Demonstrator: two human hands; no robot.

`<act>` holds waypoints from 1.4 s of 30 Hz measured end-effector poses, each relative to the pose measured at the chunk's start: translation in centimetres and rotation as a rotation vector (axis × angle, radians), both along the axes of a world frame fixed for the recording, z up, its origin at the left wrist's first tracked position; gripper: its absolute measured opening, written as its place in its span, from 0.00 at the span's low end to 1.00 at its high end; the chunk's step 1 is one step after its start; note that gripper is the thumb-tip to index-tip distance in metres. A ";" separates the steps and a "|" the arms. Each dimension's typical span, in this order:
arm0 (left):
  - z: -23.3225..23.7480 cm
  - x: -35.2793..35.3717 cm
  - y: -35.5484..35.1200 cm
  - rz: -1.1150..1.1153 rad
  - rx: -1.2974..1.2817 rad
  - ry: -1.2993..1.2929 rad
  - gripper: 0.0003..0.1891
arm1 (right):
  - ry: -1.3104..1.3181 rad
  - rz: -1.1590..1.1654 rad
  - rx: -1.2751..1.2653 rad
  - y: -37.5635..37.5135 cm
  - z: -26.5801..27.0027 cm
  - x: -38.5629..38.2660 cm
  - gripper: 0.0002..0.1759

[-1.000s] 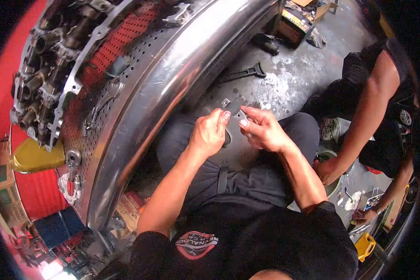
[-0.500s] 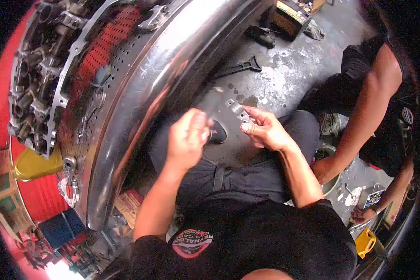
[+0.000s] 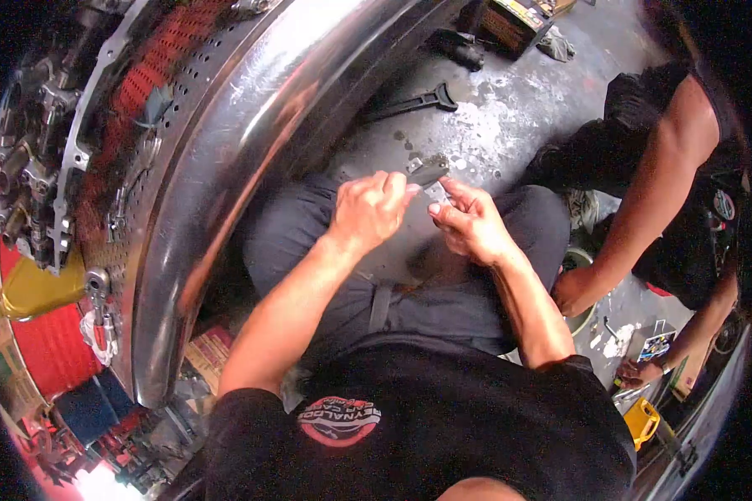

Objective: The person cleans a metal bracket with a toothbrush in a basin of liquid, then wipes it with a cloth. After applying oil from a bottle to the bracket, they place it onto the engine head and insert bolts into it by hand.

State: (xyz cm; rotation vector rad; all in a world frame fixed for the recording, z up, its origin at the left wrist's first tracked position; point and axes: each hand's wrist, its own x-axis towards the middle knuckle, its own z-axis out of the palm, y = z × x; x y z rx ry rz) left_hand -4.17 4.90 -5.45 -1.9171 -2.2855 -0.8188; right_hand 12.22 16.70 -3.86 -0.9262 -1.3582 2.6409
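My right hand (image 3: pixel 474 221) pinches a small silver camshaft cap (image 3: pixel 434 194) between thumb and fingers, above my lap. My left hand (image 3: pixel 369 210) is closed, its fingertips right at the near side of the cap. A dark grey strip (image 3: pixel 429 173) overlaps the cap just beyond those fingertips. What the left fingers grip is hidden behind the knuckles, and I cannot tell what it is.
A curved, shiny metal workbench edge (image 3: pixel 226 159) runs along my left, with a cylinder head (image 3: pixel 38 159) and a ratchet (image 3: pixel 98 288) on it. A black tool (image 3: pixel 418 100) lies on the stained floor. At right, another person's arm (image 3: pixel 643 209) reaches into a round basin (image 3: pixel 583 313).
My left hand has moved right and up, from apart to right at the cap. The right hand still holds the cap. The view has shifted slightly, with the bench sliding left.
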 end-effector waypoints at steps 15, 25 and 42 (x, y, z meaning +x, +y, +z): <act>0.6 1.2 0.1 0.141 -0.144 -0.288 0.17 | 0.001 -0.044 -0.008 -0.7 -0.1 0.3 0.35; 2.3 1.3 0.1 0.044 -0.211 -0.978 0.19 | 0.005 0.000 0.110 0.3 -0.2 0.5 0.28; -2.1 1.8 0.8 0.139 -0.090 -0.314 0.15 | -0.086 -0.094 0.023 -0.4 -0.2 0.1 0.28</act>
